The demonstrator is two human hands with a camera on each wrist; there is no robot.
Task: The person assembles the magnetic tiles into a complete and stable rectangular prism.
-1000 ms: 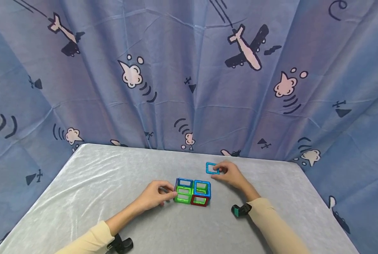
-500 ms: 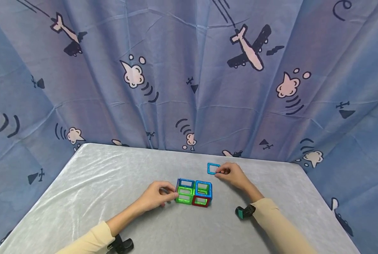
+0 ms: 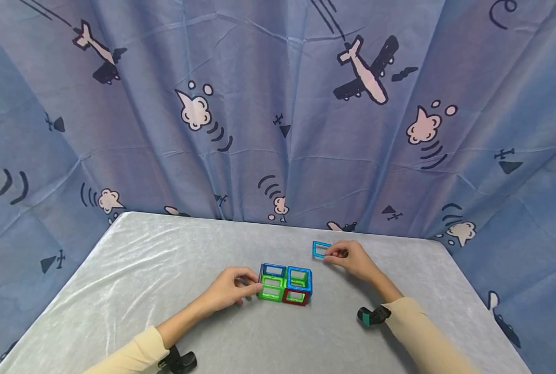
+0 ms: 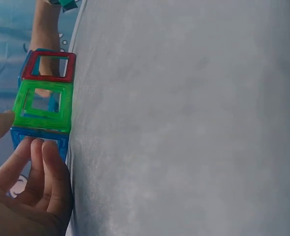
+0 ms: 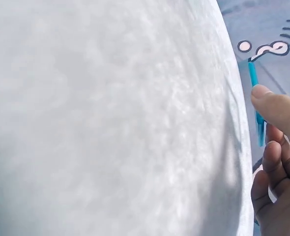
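A low structure of magnetic tiles, in green, blue and red open square frames [image 3: 272, 293], stands mid-table. At its left end my left hand [image 3: 228, 288] holds it. In the left wrist view, the thumb touches the edge of the green square tile [image 4: 66, 108] and the bent fingertips rest on the blue end. My right hand [image 3: 354, 259], behind and to the right of the structure, pinches a single light-blue square magnetic tile [image 3: 321, 242] by its right side. The right wrist view shows that tile [image 5: 253, 73] edge-on between thumb and fingers.
A pale cloth covers the table [image 3: 165, 249]. Along its far edge hangs a blue curtain [image 3: 240, 104] with airplane and cloud prints. Black devices are strapped at both wrists, one by the right sleeve [image 3: 422, 332].
The right hand has shifted a little to the right, with the light-blue tile moving along in its grip. The left hand and the tile structure have stayed put.
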